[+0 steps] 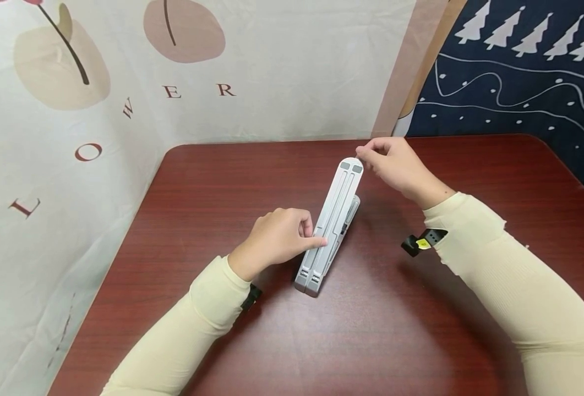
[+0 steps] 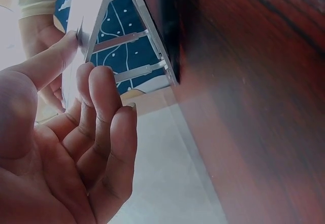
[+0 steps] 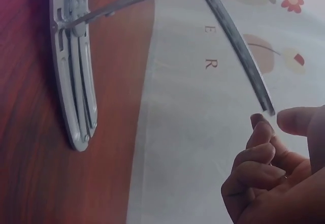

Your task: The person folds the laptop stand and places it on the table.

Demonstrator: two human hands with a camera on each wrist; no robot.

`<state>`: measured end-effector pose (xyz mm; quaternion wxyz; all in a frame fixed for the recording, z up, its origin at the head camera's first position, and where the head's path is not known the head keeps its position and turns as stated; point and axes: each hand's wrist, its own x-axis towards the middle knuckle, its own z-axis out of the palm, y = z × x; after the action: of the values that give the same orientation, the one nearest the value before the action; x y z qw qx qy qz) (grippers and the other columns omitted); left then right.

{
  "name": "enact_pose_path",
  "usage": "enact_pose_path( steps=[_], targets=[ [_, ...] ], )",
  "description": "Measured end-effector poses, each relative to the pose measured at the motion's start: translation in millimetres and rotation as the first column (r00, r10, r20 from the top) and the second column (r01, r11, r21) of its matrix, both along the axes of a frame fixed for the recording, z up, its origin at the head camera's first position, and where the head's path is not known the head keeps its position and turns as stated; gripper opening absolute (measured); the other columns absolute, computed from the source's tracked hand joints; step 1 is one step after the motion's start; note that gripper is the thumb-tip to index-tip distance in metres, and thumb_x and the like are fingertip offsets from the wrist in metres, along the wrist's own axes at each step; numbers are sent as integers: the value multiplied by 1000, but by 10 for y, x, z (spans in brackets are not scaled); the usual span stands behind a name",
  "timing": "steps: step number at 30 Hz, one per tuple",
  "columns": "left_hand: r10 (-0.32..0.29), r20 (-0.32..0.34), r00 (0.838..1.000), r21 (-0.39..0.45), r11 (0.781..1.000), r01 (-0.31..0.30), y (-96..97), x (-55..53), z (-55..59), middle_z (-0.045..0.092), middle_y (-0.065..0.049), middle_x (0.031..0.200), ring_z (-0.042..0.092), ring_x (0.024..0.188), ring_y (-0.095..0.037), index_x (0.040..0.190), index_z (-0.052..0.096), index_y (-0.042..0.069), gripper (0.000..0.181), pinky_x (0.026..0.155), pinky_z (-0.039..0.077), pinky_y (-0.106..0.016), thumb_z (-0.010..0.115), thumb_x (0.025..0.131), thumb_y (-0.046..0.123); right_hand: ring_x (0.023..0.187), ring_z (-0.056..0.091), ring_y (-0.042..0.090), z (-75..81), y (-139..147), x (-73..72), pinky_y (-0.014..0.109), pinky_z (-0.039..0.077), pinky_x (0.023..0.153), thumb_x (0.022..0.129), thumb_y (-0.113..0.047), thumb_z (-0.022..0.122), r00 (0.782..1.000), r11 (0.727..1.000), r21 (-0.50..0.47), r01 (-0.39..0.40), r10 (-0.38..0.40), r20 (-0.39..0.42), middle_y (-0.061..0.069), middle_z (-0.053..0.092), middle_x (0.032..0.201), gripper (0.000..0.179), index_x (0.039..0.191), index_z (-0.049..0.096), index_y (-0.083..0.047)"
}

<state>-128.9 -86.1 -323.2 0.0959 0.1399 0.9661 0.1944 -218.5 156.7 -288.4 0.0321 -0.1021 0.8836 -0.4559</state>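
A silver folding laptop stand [image 1: 338,198] stands on the table, its upper arm raised at an angle above the lower base rail [image 3: 76,92]. My left hand [image 1: 279,236] holds the raised arm around its lower half, thumb on its upper face and fingers along the left side. At the far raised end, my right hand [image 1: 396,168] pinches the tip between thumb and index finger, the other fingers bent. Thin crossbars [image 2: 122,42] show under the stand in the left wrist view. The contact of my left index finger is partly hidden.
The dark red wooden table [image 1: 212,181] meets a pale printed cloth [image 1: 296,71] at the back and left. A navy cloth with white trees [image 1: 519,82] hangs at the back right. A black wrist strap [image 1: 420,242] sticks out below my right wrist.
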Motion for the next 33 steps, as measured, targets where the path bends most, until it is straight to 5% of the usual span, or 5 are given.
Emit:
enact_pose_path(
  steps=[7, 17, 27, 33],
  targets=[
    [-3, -9, 1000, 5, 1000, 3, 0, 3, -3, 59, 12, 65, 57, 62, -11, 72, 58, 27, 39, 58, 42, -33, 76, 78, 61, 78, 54, 18, -166, 98, -83, 25, 47, 66, 100, -21, 54, 998, 999, 41, -21, 19, 56, 11, 61, 90, 25, 108, 71, -4],
    [-8, 8, 1000, 16, 1000, 8, -11, 11, 3, 59, 11, 66, 57, 62, -11, 73, 58, 26, 39, 58, 42, -33, 75, 80, 60, 68, 60, 23, -570, 110, -181, 27, 49, 56, 95, -9, 62, 974, 980, 94, -177, 160, 162, 13, 63, 83, 17, 109, 68, -2],
    [-8, 6, 1000, 7, 1000, 8, -18, 15, 7, 59, 11, 67, 57, 62, -12, 73, 58, 26, 38, 58, 42, -33, 75, 79, 60, 59, 54, 16, -712, 24, -197, 27, 47, 54, 91, 2, 61, 930, 931, 151, -332, 297, 217, 7, 58, 66, 12, 103, 64, 2],
    [-11, 2, 1000, 4, 1000, 11, -17, 12, 3, 59, 11, 66, 57, 62, -11, 73, 58, 27, 39, 57, 42, -32, 75, 79, 61, 54, 52, 13, -743, -6, -216, 26, 46, 51, 89, 3, 62, 926, 919, 177, -352, 314, 211, 8, 58, 65, 11, 99, 64, 3]
  ],
)
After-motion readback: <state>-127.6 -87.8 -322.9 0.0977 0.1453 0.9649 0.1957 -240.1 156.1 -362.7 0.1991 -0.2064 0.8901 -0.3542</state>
